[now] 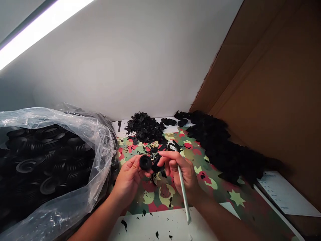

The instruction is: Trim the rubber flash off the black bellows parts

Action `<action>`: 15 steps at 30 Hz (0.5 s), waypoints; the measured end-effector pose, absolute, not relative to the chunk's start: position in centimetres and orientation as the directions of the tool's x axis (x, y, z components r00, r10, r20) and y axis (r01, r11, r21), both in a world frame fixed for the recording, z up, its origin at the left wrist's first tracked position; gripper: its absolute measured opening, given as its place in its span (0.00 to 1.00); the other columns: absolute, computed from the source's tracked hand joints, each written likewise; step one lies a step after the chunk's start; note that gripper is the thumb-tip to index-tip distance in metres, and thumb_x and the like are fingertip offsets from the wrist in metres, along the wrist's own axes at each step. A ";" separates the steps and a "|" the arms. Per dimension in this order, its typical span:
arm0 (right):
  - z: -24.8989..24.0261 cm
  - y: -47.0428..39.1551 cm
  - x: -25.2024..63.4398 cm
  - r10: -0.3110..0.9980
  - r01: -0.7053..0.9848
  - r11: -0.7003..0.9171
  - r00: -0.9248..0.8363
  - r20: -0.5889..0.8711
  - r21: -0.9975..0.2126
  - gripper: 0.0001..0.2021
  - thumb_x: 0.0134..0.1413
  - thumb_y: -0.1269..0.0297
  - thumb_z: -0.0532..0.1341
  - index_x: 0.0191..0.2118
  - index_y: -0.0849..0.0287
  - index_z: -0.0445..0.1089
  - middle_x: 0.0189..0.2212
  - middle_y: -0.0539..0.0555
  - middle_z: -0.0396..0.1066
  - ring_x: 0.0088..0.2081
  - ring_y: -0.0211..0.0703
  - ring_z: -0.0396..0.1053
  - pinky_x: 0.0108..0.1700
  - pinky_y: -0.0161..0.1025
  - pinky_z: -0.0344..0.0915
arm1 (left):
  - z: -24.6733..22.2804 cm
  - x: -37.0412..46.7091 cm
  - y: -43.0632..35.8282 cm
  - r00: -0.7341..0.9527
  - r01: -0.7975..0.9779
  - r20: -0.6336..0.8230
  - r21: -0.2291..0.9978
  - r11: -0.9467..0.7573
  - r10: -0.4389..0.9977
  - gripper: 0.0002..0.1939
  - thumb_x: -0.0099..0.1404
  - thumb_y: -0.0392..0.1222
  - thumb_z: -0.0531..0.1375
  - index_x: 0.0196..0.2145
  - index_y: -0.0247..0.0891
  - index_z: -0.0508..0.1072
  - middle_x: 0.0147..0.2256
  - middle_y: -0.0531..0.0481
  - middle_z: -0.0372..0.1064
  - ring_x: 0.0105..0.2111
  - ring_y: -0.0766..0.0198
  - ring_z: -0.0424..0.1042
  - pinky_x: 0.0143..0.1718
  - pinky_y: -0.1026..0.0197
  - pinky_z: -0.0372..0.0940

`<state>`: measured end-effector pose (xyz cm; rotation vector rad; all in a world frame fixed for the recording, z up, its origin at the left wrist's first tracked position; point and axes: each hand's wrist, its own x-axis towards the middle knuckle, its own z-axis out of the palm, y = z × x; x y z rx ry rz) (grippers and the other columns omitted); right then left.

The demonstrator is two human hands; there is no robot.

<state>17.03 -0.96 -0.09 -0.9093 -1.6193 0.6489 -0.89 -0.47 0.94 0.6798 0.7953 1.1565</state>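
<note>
My left hand [129, 177] is closed around a small round black rubber part [145, 162], its hollow centre facing me. The thumb and fingers pinch it by the rim. Just to the right of it, my right hand [185, 172] has its fingers curled, with a slim whitish pen-like tool [184, 197] resting in the grip. That tool slants down towards me, and its working end is hard to make out. The right fingertips are close to the rubber part; I cannot tell whether they touch it. Dark scraps lie below and behind both hands.
A clear plastic bag [105, 160] at left holds many ribbed black rubber parts [56, 167]. Black trimmings [145, 127] are heaped at the back. A larger dark pile [220, 147] runs along the cardboard wall [273, 100] at right. Patterned paper [165, 195] covers the table.
</note>
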 end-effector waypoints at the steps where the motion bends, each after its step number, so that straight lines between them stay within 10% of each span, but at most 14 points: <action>1: 0.0 -1.0 17.0 0.831 0.244 0.555 -0.121 0.542 -0.796 0.18 0.73 0.56 0.48 0.48 0.54 0.73 0.29 0.51 0.75 0.24 0.38 0.68 0.27 0.35 0.67 | 0.8 -0.8 -0.5 0.207 -0.511 -0.200 0.813 0.280 0.958 0.19 0.55 0.53 0.73 0.32 0.33 0.80 0.28 0.48 0.76 0.25 0.67 0.74 0.27 0.67 0.69; 8: 0.6 -1.0 16.2 0.857 0.340 0.515 -0.196 0.477 -0.786 0.11 0.65 0.59 0.60 0.34 0.56 0.77 0.24 0.51 0.75 0.26 0.40 0.71 0.31 0.35 0.69 | 0.0 -0.8 -0.9 0.201 -0.327 -0.224 0.903 0.281 0.954 0.27 0.55 0.62 0.69 0.37 0.35 0.75 0.26 0.50 0.73 0.21 0.66 0.73 0.23 0.65 0.67; 15: 0.5 -1.4 15.6 0.984 0.003 0.006 -0.176 0.005 -1.000 0.20 0.60 0.45 0.61 0.27 0.57 0.67 0.16 0.44 0.63 0.15 0.32 0.56 0.16 0.30 0.54 | 0.5 -1.2 -1.6 0.047 0.236 0.377 0.895 -0.377 0.925 0.20 0.50 0.41 0.76 0.42 0.46 0.82 0.37 0.49 0.77 0.36 0.59 0.74 0.37 0.59 0.70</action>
